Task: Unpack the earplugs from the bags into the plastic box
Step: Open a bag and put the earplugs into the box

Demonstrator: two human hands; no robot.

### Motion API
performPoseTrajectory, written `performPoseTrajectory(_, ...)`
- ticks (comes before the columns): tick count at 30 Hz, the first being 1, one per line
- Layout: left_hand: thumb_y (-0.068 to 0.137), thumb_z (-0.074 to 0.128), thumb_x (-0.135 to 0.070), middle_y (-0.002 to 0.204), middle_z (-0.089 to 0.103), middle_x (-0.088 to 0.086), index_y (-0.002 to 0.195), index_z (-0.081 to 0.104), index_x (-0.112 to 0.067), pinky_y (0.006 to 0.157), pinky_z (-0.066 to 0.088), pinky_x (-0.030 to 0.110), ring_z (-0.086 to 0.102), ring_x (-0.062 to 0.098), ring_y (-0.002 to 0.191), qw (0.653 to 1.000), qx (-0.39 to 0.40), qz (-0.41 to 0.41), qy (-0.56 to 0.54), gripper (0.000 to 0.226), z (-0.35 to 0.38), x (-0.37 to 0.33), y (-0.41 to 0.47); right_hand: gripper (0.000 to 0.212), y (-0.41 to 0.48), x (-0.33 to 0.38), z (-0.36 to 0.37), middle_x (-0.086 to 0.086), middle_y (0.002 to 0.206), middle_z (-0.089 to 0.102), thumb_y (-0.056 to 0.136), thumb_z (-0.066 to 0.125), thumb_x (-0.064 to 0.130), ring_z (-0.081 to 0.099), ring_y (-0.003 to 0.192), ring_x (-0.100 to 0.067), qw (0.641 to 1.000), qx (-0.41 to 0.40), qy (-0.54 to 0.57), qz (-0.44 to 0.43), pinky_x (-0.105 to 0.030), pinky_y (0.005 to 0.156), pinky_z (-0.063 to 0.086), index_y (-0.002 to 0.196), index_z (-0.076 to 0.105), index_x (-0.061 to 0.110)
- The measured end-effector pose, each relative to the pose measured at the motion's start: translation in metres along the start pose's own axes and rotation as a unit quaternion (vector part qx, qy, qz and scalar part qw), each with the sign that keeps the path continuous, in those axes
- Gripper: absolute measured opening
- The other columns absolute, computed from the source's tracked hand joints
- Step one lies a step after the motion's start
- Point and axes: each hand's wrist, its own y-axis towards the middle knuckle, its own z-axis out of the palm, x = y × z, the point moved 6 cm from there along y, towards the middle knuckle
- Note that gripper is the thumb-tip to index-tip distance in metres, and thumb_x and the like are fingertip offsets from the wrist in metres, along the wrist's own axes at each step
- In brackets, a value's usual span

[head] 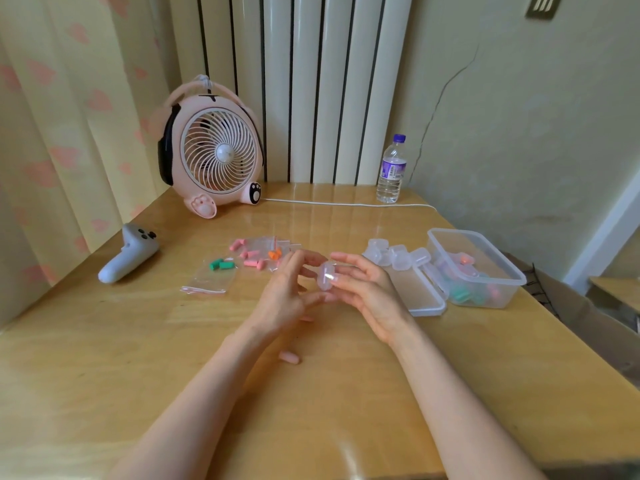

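Table: pale wood, glossy, set against a radiator and a curtain.

Centre:
- Left hand and right hand meet above the table.
- Between them is one small clear case. The fingers of the left pinch its left side. The right thumb and fingers are curled round its right side.
- Whether anything is inside the case cannot be told.
- Loose pink earplug: lies on the table below the left wrist, apart from both hands.

Left of the hands:
- Flat clear bag holding green earplugs.
- Beyond it, a heap of bags with pink plugs and orange plugs. It is partly hidden behind the left fingers.

Right of the hands:
- Spare cases: a cluster of small clear ones.
- Lid: lies flat, just beside the right hand.
- Box: clear plastic, open, next to the lid. It holds green, pink and orange plugs, seen through the wall.

Far edge:
- Pink fan, upright.
- White cable running from the fan along the table.
- Water bottle, upright and capped.

Left edge: grey controller, lying on its side, well apart from the bags.
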Motion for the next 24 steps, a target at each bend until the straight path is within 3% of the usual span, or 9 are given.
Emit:
performPoseTrajectory(3, 0.074, 0.073, -0.026, 0.117, 0.057, -0.003, 0.118, 0.052, -0.013, 0.058, 0.057, 0.025, 0.058, 0.005, 0.098, 0.985, 0.003, -0.107, -0.137, 0.05, 0.0, 0.01, 0.001, 0.045, -0.001, 0.008, -0.004, -0.004, 0.106, 0.062, 0.081, 0.065, -0.006, 0.064, 0.089, -0.011, 0.995, -0.022, -0.063, -0.068, -0.019, 0.074, 0.052, 0.122, 0.056, 0.009)
performPoseTrajectory(6, 0.074, 0.068, -0.031, 0.109, 0.064, 0.012, 0.114, 0.057, -0.006, 0.069, 0.055, 0.021, 0.064, 0.011, 0.088, 0.974, 0.025, -0.128, -0.185, 0.049, 0.0, 0.011, 0.001, 0.049, -0.003, 0.013, 0.0, -0.003, 0.107, 0.063, 0.076, 0.071, -0.005, 0.061, 0.096, -0.01, 0.986, -0.016, -0.115, -0.117, -0.019, 0.079, 0.05, 0.12, 0.057, 0.013)
performPoseTrajectory(9, 0.067, 0.073, -0.027, 0.09, 0.065, 0.005, 0.098, 0.06, -0.015, 0.064, 0.056, 0.024, 0.062, 0.012, 0.079, 0.978, 0.028, -0.107, -0.177, 0.036, -0.002, 0.007, -0.001, 0.045, -0.004, 0.013, 0.004, 0.0, 0.102, 0.066, 0.073, 0.074, -0.003, 0.062, 0.092, -0.008, 0.981, -0.003, -0.143, -0.128, -0.024, 0.079, 0.053, 0.111, 0.061, 0.018)
performPoseTrajectory(12, 0.066, 0.078, -0.018, 0.084, 0.062, 0.007, 0.094, 0.057, -0.018, 0.051, 0.056, 0.032, 0.059, 0.012, 0.076, 0.981, 0.022, -0.106, -0.163, 0.035, -0.001, 0.008, -0.001, 0.034, -0.004, 0.012, 0.003, -0.007, 0.103, 0.069, 0.074, 0.071, -0.006, 0.063, 0.093, -0.013, 0.98, -0.004, -0.152, -0.132, -0.024, 0.081, 0.052, 0.098, 0.069, 0.019)
performPoseTrajectory(17, 0.067, 0.081, -0.024, 0.082, 0.064, 0.004, 0.091, 0.053, -0.014, 0.067, 0.049, 0.028, 0.058, 0.015, 0.073, 0.995, -0.046, -0.047, -0.079, 0.038, -0.006, 0.012, 0.002, 0.036, -0.007, 0.013, 0.008, -0.012, 0.108, 0.064, 0.077, 0.06, -0.017, 0.063, 0.095, -0.013, 0.975, 0.02, -0.163, -0.15, -0.02, 0.079, 0.05, 0.096, 0.071, 0.012)
performPoseTrajectory(20, 0.064, 0.077, -0.037, 0.089, 0.067, 0.006, 0.091, 0.053, -0.016, 0.072, 0.052, 0.03, 0.064, 0.018, 0.078, 0.994, -0.084, -0.022, -0.061, 0.042, -0.01, 0.009, 0.001, 0.029, -0.007, 0.01, 0.004, -0.019, 0.102, 0.066, 0.086, 0.052, -0.01, 0.067, 0.088, -0.02, 0.985, -0.002, -0.115, -0.129, -0.024, 0.074, 0.054, 0.101, 0.07, 0.007)
performPoseTrajectory(24, 0.077, 0.075, -0.015, 0.11, 0.057, 0.003, 0.112, 0.061, -0.022, 0.074, 0.05, 0.016, 0.06, 0.004, 0.087, 0.998, -0.061, 0.032, 0.003, 0.038, -0.008, 0.003, 0.004, 0.012, -0.004, 0.004, -0.002, -0.009, 0.08, 0.07, 0.091, 0.059, 0.011, 0.067, 0.076, -0.022, 0.993, -0.033, -0.089, -0.072, -0.031, 0.064, 0.057, 0.099, 0.067, 0.009)
